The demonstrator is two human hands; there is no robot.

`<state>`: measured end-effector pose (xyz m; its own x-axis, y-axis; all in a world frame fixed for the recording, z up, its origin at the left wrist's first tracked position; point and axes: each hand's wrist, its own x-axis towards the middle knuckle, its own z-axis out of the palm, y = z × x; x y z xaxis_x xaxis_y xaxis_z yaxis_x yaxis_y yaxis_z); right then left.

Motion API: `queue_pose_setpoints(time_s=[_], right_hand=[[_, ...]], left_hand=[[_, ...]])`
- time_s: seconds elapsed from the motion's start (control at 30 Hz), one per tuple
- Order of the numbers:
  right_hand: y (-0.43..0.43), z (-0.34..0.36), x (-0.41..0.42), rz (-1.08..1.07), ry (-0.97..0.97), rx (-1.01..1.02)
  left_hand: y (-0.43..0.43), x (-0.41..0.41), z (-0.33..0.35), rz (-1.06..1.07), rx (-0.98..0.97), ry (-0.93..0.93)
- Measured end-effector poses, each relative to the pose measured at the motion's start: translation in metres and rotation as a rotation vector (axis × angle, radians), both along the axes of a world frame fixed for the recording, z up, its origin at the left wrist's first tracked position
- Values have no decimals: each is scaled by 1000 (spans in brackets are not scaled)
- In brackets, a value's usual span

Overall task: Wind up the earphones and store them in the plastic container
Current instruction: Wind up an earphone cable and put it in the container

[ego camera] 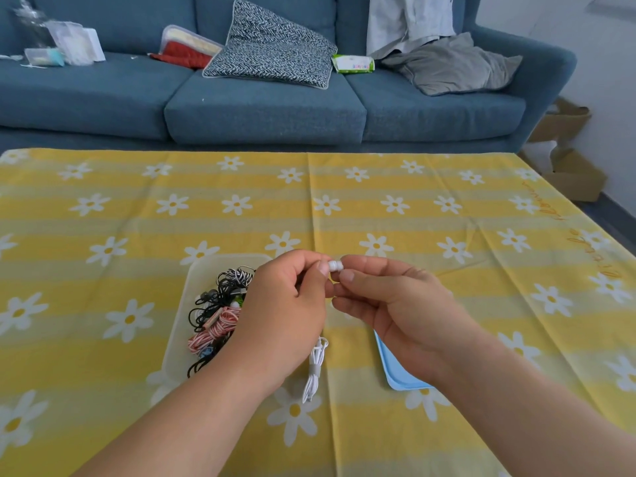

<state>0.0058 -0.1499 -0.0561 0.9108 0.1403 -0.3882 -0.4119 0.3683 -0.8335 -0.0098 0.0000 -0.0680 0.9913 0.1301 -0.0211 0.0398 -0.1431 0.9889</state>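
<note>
My left hand (287, 304) and my right hand (395, 301) meet above the table and together pinch the white earbuds (334, 265) of a white earphone set. Its cord (315, 370) hangs down below my left hand as a wound bundle whose end touches the cloth. A clear plastic container (192, 280) lies to the left, partly under my left forearm. It holds several wound earphones in black, black-and-white and red-and-white (215, 327).
A light blue lid (399, 376) lies on the yellow daisy tablecloth (447, 270) under my right wrist. Beyond the table stands a blue sofa (261, 108) with cushions, clothes, a tissue pack and boxes. Cardboard boxes (571, 173) sit at the right on the floor.
</note>
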Motion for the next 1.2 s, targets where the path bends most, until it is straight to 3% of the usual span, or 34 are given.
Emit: queue_pose_setpoints(time_s=[0.33,0.73,1.03,1.2], right_hand=[[3,2,-6,16,-101,-223],[-6,2,-3,162,-81,-330],[2,-14,4,302,-147,-724],[6,-7,-3,527,-216,-551]], left_hand=[[1,2,-3,-13,-18,35],[13,6,10,-17,-259,219],[20,6,28,-209,-430,346],[26,5,39,-348,-714,360]])
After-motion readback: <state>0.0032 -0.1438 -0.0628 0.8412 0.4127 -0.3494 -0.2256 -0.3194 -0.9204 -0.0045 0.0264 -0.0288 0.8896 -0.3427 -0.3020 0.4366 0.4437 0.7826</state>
